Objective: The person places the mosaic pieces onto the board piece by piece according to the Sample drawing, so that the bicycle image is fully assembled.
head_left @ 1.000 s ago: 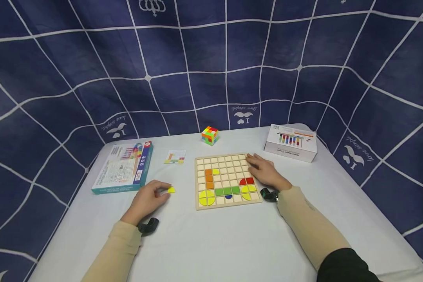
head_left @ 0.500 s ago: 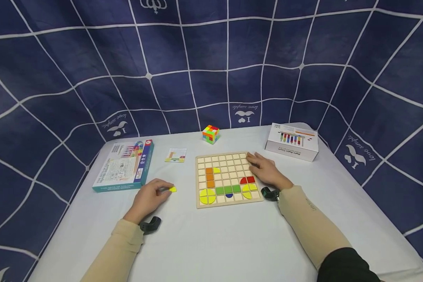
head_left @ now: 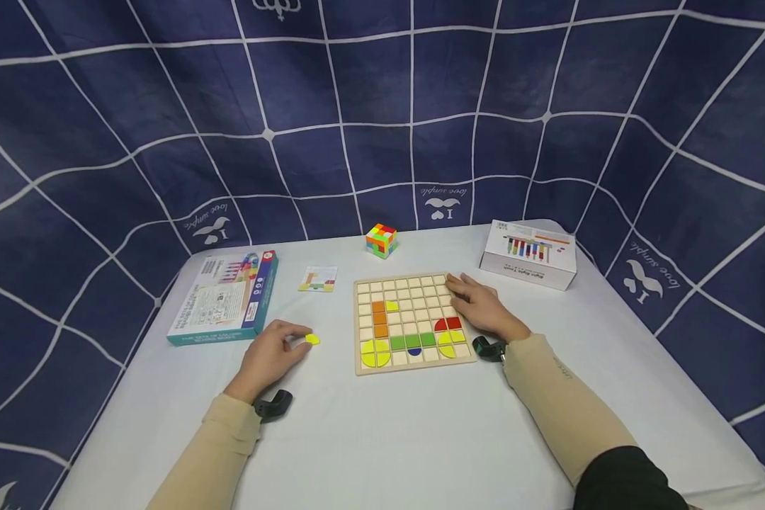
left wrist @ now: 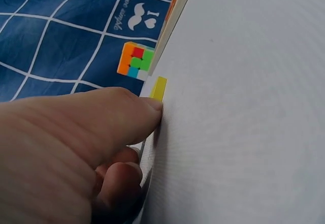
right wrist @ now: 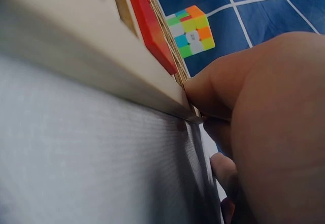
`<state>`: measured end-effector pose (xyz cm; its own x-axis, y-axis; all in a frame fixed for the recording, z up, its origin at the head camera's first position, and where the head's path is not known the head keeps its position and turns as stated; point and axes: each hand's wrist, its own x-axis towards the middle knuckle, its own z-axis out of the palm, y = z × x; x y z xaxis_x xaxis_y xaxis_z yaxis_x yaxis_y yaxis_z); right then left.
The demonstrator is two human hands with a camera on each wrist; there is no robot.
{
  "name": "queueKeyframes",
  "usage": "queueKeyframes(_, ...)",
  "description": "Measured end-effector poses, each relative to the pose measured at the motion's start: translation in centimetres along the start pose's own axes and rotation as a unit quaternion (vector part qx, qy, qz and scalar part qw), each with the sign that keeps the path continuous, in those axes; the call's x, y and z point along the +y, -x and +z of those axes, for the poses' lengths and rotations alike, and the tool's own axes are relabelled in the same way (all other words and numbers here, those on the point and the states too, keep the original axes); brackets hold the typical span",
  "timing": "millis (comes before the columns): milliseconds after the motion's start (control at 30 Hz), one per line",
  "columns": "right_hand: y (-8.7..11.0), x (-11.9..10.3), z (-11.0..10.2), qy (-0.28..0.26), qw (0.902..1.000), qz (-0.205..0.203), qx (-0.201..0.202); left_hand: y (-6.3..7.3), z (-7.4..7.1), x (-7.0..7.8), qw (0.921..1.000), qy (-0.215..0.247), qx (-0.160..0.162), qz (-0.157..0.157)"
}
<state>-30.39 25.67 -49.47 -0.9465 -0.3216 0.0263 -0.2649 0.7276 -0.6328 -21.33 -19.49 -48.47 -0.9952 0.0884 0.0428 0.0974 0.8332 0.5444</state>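
My left hand (head_left: 270, 358) pinches a small yellow piece (head_left: 312, 339) between thumb and fingers, just above or on the white cloth. In the left wrist view the yellow piece (left wrist: 159, 88) stands out past my thumb tip. To its right lies a wooden grid board (head_left: 410, 367), set with orange, green, red, blue and yellow pieces, some of them rounded. My right hand (head_left: 481, 310) rests at the board's upper right edge, its fingers fairly straight. In the right wrist view the thumb touches the rim of the board (right wrist: 127, 71), beside a red piece (right wrist: 152, 31).
A small pattern card (head_left: 319, 279) lies behind my left hand. A colourful puzzle cube (head_left: 381, 241) sits at the back. On the left is a flat teal-edged box (head_left: 223, 297), and a white box (head_left: 529, 255) stands at the back right. A blue curtain hangs behind the table.
The yellow piece in my left hand shows at a slightly different angle, and the hand has barely shifted. My right hand stays at the board's edge. The view has tilted slightly.
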Motion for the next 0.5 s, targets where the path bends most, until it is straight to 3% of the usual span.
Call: queueKeyframes(500,-0.01,0.13,0.01,-0.003,1.0,-0.002,0.001,0.03,0.16,-0.15,0.9999,-0.005,0.007,0.01)
